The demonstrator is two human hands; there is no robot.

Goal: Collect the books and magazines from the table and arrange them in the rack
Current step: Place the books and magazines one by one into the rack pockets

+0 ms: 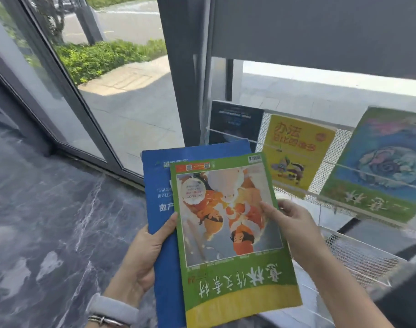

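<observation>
Dark marbled floor (48,221), dark-framed window (121,95), sunlit pavement (136,119) and hedge (103,58) outside

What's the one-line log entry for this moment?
left hand: holds blue booklet | right hand: pinches green magazine | rack: three books in | stage: placing

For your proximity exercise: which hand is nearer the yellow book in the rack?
Right. The right hand sits just below the yellow book; the left hand is farther away, down-left.

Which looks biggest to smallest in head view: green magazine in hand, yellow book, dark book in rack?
1. green magazine, though nearest the camera
2. yellow book
3. dark book, partly hidden, so unsure
</observation>
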